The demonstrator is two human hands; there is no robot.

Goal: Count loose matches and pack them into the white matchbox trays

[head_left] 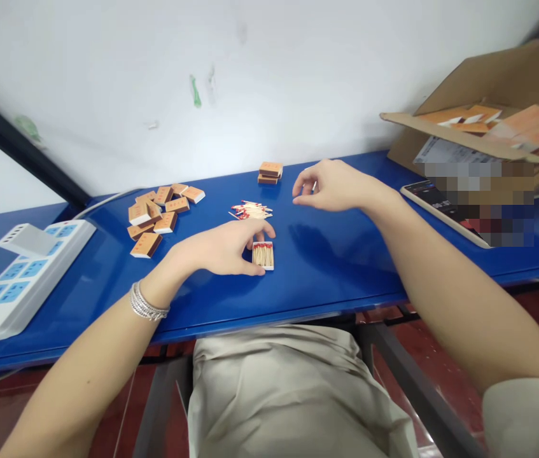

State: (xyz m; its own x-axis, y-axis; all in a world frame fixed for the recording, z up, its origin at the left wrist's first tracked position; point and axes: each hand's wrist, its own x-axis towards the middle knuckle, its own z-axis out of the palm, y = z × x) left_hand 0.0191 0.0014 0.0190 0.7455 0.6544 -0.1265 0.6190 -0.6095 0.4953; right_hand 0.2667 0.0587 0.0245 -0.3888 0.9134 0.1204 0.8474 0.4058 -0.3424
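My left hand (216, 248) rests on the blue table with its fingers and thumb around a small white matchbox tray (263, 256) packed with red-tipped matches. A loose heap of red-tipped matches (251, 211) lies just beyond those fingers. My right hand (331, 186) hovers farther right, with its fingers apart and nothing visible in them. Its nearest object is a small stack of orange matchboxes (270, 172). Several more orange matchboxes (159, 213) lie scattered at the left.
A white power strip (25, 273) with blue sockets lies at the table's left end. A phone (441, 207), partly pixelated, lies at the right beside an open cardboard box (479, 121) holding orange matchbox pieces. A white wall backs the blue table (331, 267).
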